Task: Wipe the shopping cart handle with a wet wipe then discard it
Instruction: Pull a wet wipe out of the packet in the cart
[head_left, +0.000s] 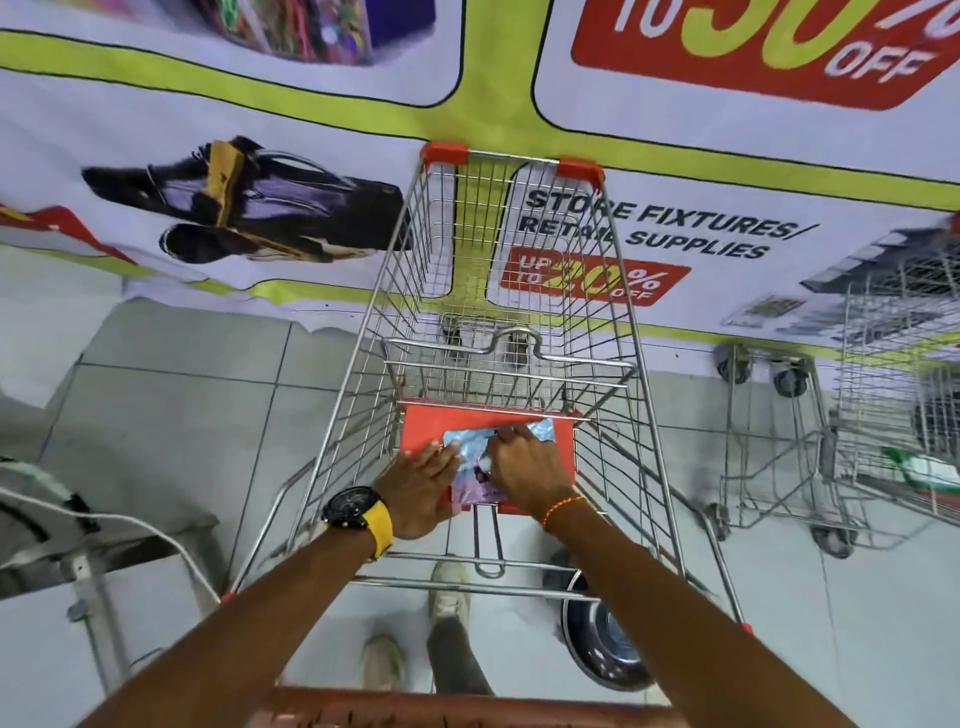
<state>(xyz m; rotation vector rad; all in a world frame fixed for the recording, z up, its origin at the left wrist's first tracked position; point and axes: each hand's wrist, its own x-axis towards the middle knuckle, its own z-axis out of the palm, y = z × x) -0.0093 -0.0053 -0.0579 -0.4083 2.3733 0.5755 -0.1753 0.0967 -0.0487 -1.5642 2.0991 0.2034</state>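
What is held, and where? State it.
The wipes pack: left hand presses its left side flat; right hand pinches its top near the far end.

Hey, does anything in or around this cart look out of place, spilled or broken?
Nothing looks spilled or broken. The wet wipe pack lies on the cart's red seat flap, left hand flat on it, right hand pinching near its top. Only oddity: a white cable trails loose at the left.

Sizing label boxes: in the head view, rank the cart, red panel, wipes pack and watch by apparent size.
1. cart
2. red panel
3. pack, partly covered
4. watch, smallest despite sitting nearer the camera
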